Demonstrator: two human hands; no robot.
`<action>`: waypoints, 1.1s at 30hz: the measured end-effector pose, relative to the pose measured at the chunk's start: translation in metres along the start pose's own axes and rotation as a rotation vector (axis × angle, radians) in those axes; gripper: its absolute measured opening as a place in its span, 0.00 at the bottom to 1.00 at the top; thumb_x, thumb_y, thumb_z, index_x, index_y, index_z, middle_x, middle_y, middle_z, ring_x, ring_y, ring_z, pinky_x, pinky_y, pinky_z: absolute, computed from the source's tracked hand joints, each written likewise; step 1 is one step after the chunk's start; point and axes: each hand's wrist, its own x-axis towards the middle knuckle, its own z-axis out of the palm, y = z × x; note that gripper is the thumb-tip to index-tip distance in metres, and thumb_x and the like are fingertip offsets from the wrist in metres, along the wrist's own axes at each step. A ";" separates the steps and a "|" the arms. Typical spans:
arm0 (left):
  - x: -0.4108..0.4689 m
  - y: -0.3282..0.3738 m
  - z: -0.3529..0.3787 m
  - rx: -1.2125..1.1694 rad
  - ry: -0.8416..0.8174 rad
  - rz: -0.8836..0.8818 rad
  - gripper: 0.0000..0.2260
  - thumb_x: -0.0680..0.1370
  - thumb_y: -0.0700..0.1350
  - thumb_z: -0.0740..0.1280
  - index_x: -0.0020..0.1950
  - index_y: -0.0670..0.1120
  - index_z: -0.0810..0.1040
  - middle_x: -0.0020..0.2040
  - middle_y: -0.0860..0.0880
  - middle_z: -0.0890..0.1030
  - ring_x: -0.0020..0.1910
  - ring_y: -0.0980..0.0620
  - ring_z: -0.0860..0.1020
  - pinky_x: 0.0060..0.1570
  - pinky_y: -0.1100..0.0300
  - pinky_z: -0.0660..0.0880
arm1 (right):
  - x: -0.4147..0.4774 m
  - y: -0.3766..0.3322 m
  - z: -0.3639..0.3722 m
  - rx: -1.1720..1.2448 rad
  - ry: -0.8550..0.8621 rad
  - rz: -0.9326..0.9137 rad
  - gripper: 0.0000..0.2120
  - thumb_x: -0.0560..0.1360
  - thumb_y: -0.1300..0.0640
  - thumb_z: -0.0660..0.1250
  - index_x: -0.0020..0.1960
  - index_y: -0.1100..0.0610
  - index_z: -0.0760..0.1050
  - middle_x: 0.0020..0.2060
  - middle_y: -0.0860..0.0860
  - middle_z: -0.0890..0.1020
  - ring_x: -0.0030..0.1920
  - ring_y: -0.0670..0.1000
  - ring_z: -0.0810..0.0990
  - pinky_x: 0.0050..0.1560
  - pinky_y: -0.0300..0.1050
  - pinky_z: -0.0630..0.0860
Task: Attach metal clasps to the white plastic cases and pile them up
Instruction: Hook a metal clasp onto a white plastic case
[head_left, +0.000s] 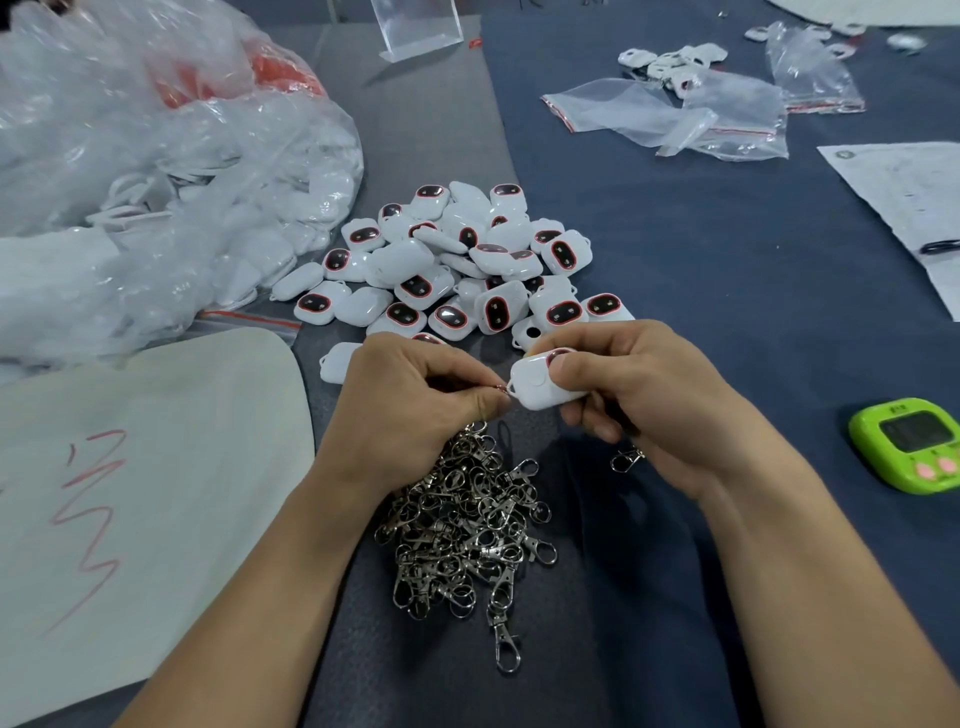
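My right hand (639, 400) grips a white plastic case (537, 382), thumb on top, with the case's small loop pointing left. My left hand (415, 400) pinches a metal clasp ring (501, 388) right at that loop; most of the clasp is hidden behind my fingers. Beyond my hands lies a heap of white cases with dark red-rimmed windows (467, 260). Below my hands sits a pile of loose silver metal clasps (467, 525). One stray clasp (627, 460) lies under my right hand.
A large crumpled clear plastic bag (156, 171) of white parts fills the upper left. A pale sheet with red scribble (145, 493) lies at left. Small zip bags (675, 119) and more cases lie at far right. A green timer (909, 444) and a paper sheet (909, 197) sit at right.
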 end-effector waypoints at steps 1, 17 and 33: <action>-0.001 0.001 0.000 0.029 0.000 0.008 0.10 0.66 0.41 0.82 0.36 0.56 0.87 0.31 0.56 0.84 0.29 0.63 0.77 0.32 0.71 0.71 | 0.000 0.000 0.001 -0.011 0.003 -0.007 0.08 0.79 0.67 0.66 0.52 0.63 0.83 0.27 0.55 0.79 0.21 0.47 0.65 0.23 0.35 0.63; -0.008 0.008 0.005 -0.187 0.073 -0.001 0.09 0.68 0.36 0.81 0.40 0.50 0.87 0.34 0.49 0.85 0.32 0.56 0.79 0.33 0.64 0.76 | -0.001 -0.002 0.007 0.181 0.038 -0.001 0.10 0.78 0.65 0.65 0.45 0.60 0.86 0.30 0.59 0.79 0.24 0.51 0.66 0.24 0.39 0.63; -0.011 0.011 0.005 -0.036 0.039 0.070 0.06 0.71 0.36 0.78 0.42 0.47 0.88 0.28 0.63 0.79 0.28 0.66 0.75 0.32 0.76 0.67 | 0.000 -0.001 0.002 0.171 0.027 -0.040 0.09 0.77 0.66 0.65 0.46 0.63 0.85 0.36 0.63 0.79 0.30 0.55 0.67 0.23 0.39 0.62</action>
